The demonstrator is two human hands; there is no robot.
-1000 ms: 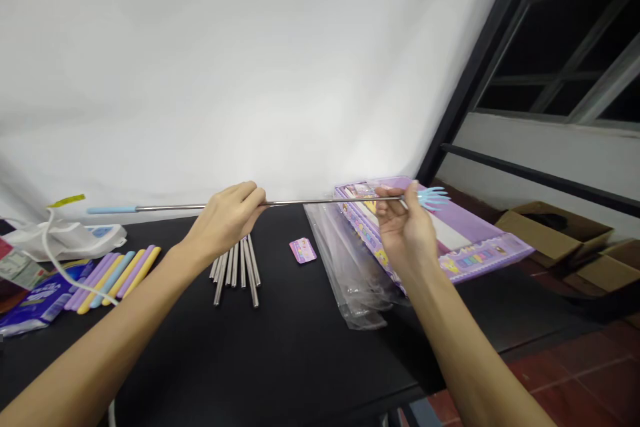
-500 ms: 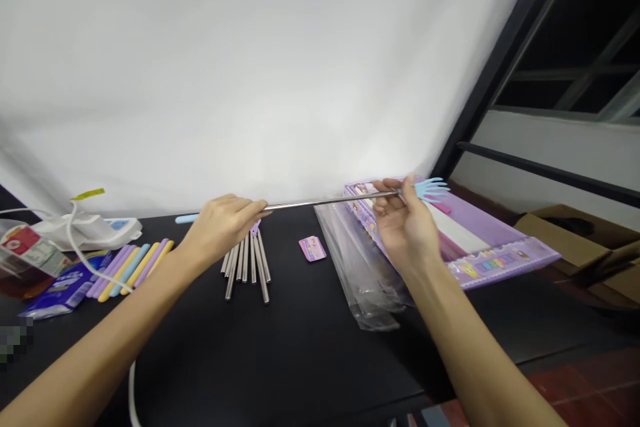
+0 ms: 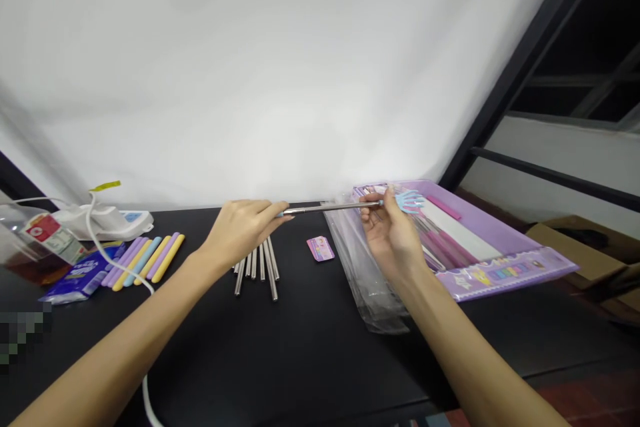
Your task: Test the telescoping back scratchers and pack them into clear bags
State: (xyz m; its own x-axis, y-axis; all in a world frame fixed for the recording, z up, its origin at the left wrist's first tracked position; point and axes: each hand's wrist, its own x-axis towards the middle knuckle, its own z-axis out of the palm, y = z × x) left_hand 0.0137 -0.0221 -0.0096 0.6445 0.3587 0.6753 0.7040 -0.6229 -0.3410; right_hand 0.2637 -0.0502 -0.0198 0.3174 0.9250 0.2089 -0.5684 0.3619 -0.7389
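A telescopic back scratcher (image 3: 330,207) is held level above the black table, its metal rod spanning both hands. My left hand (image 3: 245,227) is closed around its light blue handle, mostly hidden by the fingers. At the other end, my right hand (image 3: 387,230) pinches the rod just below the blue hand-shaped head (image 3: 410,201). Under my left hand lie several metal rods (image 3: 263,267), their far ends covered. To their right rests a small pink card (image 3: 321,249). Several purple, yellow and blue handles (image 3: 145,260) lie side by side at the left.
A purple display box (image 3: 500,280) with pink-and-metal pieces stands at the right, clear plastic wrapping (image 3: 370,300) beside it. On the left are a white power strip (image 3: 120,225), a cable (image 3: 146,393), a blue packet (image 3: 80,277) and a bottle (image 3: 43,247) of dark liquid.
My hands have come closer together, and the rod between them is shorter. The blue handle end no longer sticks out left of my left hand. The view has shifted slightly.
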